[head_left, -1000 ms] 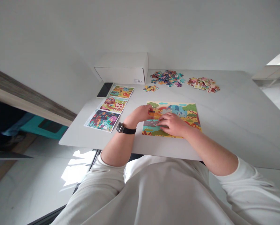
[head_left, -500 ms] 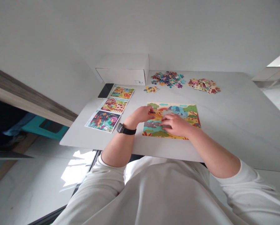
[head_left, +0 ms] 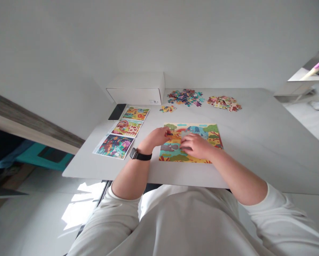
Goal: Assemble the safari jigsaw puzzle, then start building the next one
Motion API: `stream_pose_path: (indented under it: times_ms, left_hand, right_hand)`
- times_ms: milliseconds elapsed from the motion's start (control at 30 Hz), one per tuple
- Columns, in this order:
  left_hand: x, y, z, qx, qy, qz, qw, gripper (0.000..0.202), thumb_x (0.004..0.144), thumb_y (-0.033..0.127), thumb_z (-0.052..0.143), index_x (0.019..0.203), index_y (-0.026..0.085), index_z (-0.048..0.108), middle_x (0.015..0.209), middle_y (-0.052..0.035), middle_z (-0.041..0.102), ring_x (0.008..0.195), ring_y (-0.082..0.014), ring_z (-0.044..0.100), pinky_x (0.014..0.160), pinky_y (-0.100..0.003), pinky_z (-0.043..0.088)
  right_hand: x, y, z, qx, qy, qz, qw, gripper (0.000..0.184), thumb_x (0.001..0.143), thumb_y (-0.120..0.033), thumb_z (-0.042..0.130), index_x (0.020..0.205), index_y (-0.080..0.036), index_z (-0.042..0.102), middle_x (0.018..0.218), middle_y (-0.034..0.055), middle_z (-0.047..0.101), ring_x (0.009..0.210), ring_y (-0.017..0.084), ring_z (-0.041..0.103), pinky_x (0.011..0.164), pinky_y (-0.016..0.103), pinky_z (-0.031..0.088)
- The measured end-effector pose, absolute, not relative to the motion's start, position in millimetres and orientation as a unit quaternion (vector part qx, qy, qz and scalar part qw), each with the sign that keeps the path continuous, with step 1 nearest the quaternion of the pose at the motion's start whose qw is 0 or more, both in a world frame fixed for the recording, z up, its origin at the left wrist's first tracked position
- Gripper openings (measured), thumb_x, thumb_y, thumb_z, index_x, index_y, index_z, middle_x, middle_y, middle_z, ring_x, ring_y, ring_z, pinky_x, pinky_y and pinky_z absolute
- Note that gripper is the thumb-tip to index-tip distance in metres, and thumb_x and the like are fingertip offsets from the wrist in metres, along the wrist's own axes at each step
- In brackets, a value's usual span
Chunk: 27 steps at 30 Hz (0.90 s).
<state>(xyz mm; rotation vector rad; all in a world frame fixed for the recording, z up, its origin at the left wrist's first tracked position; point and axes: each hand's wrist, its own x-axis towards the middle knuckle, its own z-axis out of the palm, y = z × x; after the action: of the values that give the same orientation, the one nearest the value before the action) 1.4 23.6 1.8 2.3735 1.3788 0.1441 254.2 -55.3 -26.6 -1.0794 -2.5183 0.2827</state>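
the right hand (head_left: 197,146) has shifted slightly rightward, baring more printed hippo (head_left: 169,147), likely making that patch easier to see; the animal jigsaw (head_left: 179,158) lies flat on the surface (head_left: 255,142) beneath it and the left hand (head_left: 158,136), fingers curled, pinching unclear.

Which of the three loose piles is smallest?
The yellow pile, in front of the multicolored pile at its left end. It's just a few pieces; that one and the reddish pile are far larger.
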Motion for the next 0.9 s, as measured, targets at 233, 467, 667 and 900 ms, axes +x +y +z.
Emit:
stream_pose_path:
  times_ms: [233, 467, 667, 900]
  left_hand:
    - [-0.8, 36.9, -2.4, 0.812, 0.543, 0.133, 0.17, 0.022, 0.096, 0.037, 0.065, 0.108, 0.023, 0.077, 0.105, -0.0068, 0.082, 0.09, -0.0217, 0.073, 0.079, -0.03, 0.052]
    - [-17.9, 70.2, -1.1, 0.746, 0.608, 0.217, 0.163, 0.028, 0.098, 0.033, 0.064, 0.121, 0.021, 0.075, 0.112, -0.0071, 0.081, 0.096, -0.0207, 0.073, 0.088, -0.03, 0.053]
    - [-18.6, 111.9, 10.6, 0.731, 0.642, 0.195, 0.127, 0.037, 0.096, 0.032, 0.067, 0.131, 0.021, 0.073, 0.121, -0.0085, 0.08, 0.11, -0.0241, 0.073, 0.096, -0.032, 0.053]
    - [-1.7, 156.8, 9.5, 0.744, 0.648, 0.123, 0.101, 0.052, 0.095, 0.039, 0.07, 0.142, 0.017, 0.069, 0.137, -0.0159, 0.075, 0.124, -0.0309, 0.07, 0.103, -0.037, 0.054]
  right_hand:
    - [301.1, -44.6, -9.6, -0.439, -0.853, 0.082, 0.27, 0.022, 0.103, -0.026, 0.066, 0.114, -0.026, 0.086, 0.117, 0.0086, 0.08, 0.107, 0.026, 0.073, 0.103, 0.045, 0.055]
    - [360.1, -38.5, 4.4, -0.546, -0.777, 0.053, 0.307, 0.023, 0.102, -0.03, 0.065, 0.11, -0.026, 0.086, 0.11, 0.008, 0.082, 0.102, 0.027, 0.075, 0.095, 0.042, 0.058]
    - [358.7, -37.0, 2.5, -0.573, -0.764, 0.06, 0.289, 0.022, 0.101, -0.029, 0.066, 0.107, -0.025, 0.086, 0.108, 0.0075, 0.082, 0.098, 0.026, 0.075, 0.09, 0.04, 0.057]
    - [354.7, -36.7, -0.2, -0.571, -0.768, 0.079, 0.279, 0.021, 0.101, -0.027, 0.066, 0.107, -0.025, 0.085, 0.107, 0.0078, 0.082, 0.096, 0.026, 0.076, 0.089, 0.04, 0.057]
